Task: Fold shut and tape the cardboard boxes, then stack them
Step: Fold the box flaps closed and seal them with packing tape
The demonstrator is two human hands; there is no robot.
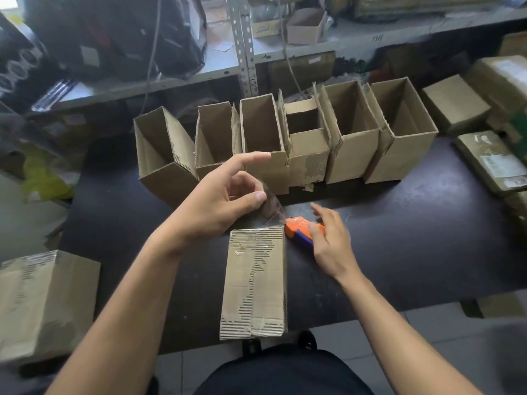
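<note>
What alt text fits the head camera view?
A left hand pinches clear tape stretched from an orange tape dispenser held by the right hand, above a closed cardboard box on a dark table. Six open boxes line the back.

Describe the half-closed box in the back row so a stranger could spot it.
On the dark table stands a row of six open boxes. Take the fourth from the left, the half-closed box. Only it has flaps folded over its mouth and torn tape on its front.
</note>
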